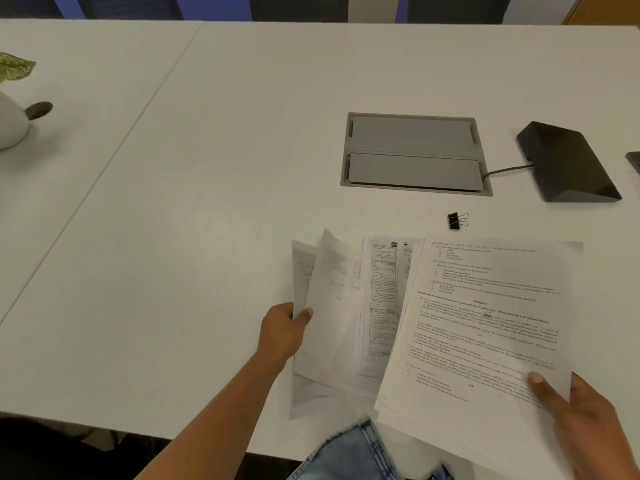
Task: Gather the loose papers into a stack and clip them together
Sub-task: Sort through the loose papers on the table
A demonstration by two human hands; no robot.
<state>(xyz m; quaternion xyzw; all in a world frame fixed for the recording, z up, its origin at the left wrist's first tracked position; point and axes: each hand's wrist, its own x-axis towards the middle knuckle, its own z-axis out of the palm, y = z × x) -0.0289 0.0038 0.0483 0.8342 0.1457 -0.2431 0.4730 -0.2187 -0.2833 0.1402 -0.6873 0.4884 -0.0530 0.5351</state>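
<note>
Several printed white papers (381,306) are fanned out over the near edge of the white table (207,168). My left hand (282,332) grips the left sheets at their left edge, thumb on top, and they lift and curl. My right hand (588,420) holds the top right sheet (485,323) by its lower right corner, thumb pressed on the print. A black binder clip (458,221) with silver wire handles lies on the table just beyond the papers, untouched by either hand.
A grey cable hatch (414,154) is set into the table behind the clip. A black wedge-shaped device (568,161) with a cable sits at the right. A white plant pot (12,123) stands at the far left. Jeans (356,455) show below the table edge.
</note>
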